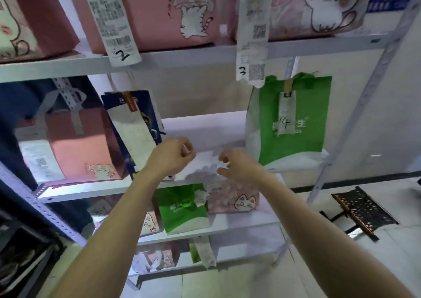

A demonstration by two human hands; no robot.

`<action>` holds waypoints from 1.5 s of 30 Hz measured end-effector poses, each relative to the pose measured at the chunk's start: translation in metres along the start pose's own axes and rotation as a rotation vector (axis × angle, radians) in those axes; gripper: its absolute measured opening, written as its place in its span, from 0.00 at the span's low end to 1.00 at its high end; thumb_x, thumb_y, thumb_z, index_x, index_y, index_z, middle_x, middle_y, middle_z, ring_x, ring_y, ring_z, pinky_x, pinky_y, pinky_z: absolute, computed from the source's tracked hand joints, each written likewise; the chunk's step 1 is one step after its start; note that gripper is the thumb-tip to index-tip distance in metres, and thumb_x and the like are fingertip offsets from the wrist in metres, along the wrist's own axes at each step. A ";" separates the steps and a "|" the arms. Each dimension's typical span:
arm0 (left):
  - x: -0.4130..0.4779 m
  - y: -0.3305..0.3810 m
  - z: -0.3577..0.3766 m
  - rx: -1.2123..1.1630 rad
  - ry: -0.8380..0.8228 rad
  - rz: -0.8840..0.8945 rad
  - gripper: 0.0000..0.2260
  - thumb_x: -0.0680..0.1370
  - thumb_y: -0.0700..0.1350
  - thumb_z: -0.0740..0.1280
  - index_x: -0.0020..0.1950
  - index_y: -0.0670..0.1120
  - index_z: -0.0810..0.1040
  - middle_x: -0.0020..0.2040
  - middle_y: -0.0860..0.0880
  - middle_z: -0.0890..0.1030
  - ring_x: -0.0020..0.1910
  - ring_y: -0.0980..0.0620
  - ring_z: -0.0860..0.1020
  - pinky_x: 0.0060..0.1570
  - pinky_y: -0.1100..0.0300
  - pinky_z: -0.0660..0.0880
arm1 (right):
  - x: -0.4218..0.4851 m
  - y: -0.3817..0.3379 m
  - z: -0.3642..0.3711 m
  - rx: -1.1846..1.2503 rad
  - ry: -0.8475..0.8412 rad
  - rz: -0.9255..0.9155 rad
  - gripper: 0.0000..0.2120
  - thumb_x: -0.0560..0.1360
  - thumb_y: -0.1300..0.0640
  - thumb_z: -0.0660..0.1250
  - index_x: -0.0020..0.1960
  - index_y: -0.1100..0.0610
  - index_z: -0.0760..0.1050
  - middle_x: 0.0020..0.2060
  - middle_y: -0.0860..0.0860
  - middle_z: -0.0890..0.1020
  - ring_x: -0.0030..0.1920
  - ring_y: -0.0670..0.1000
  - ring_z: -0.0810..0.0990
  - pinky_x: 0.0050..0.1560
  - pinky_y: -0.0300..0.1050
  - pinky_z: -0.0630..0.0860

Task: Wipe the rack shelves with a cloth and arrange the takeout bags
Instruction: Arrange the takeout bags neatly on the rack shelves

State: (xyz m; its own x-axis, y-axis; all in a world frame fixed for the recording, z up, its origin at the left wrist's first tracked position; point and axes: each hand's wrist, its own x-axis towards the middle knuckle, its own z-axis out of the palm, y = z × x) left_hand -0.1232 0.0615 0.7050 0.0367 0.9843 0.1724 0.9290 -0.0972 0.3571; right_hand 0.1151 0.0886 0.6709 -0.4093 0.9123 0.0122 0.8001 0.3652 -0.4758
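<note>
Right now both hands hover over the bare middle stretch of the white rack shelf (205, 127). The left hand (170, 156) has its fingers curled tight into a fist; the right hand (237, 164) has its fingers loosely bent, thumb apart. Between them lies a pale patch (206, 160), too blurred to tell whether it is the cloth or whether either hand grips it. A green bag (293, 124) marked 14 stands at the right; a blue-and-white bag (134, 117) leans beside a pink bag (75, 143) at the left

Left hand (170, 156) fisted, right hand (237, 164) loosely curled, over middle shelf (205, 124)
</note>
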 end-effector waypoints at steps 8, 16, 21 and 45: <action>0.037 0.123 0.086 -0.094 -0.093 0.021 0.12 0.82 0.58 0.72 0.57 0.51 0.82 0.48 0.54 0.84 0.45 0.54 0.83 0.50 0.52 0.82 | -0.066 0.132 -0.073 -0.036 0.097 0.081 0.08 0.82 0.52 0.69 0.54 0.56 0.82 0.48 0.50 0.86 0.46 0.52 0.86 0.48 0.47 0.85; 0.048 0.178 0.135 -0.151 0.089 -0.099 0.06 0.83 0.48 0.72 0.57 0.47 0.81 0.51 0.51 0.85 0.47 0.49 0.83 0.49 0.53 0.80 | -0.080 0.214 -0.090 0.096 0.529 0.242 0.29 0.77 0.51 0.77 0.71 0.56 0.67 0.64 0.54 0.78 0.60 0.57 0.80 0.60 0.55 0.81; 0.035 0.160 0.129 -0.124 0.167 -0.173 0.03 0.84 0.46 0.70 0.54 0.48 0.78 0.47 0.50 0.83 0.45 0.48 0.81 0.44 0.51 0.79 | -0.053 0.209 -0.066 0.102 0.314 0.226 0.19 0.80 0.63 0.70 0.68 0.59 0.67 0.53 0.56 0.82 0.50 0.58 0.83 0.50 0.57 0.84; -0.056 0.008 0.031 -0.016 0.070 -0.499 0.01 0.81 0.50 0.72 0.50 0.55 0.82 0.45 0.52 0.86 0.50 0.46 0.84 0.52 0.50 0.83 | -0.004 0.070 -0.013 -0.230 -0.170 0.047 0.08 0.79 0.56 0.70 0.53 0.59 0.75 0.40 0.51 0.78 0.38 0.50 0.79 0.31 0.42 0.72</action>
State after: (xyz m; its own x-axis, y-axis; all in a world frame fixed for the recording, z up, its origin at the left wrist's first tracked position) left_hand -0.1064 0.0102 0.6694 -0.4356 0.8993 0.0379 0.8214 0.3799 0.4255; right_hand 0.1785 0.1128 0.6491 -0.4216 0.8922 -0.1622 0.8905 0.3735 -0.2598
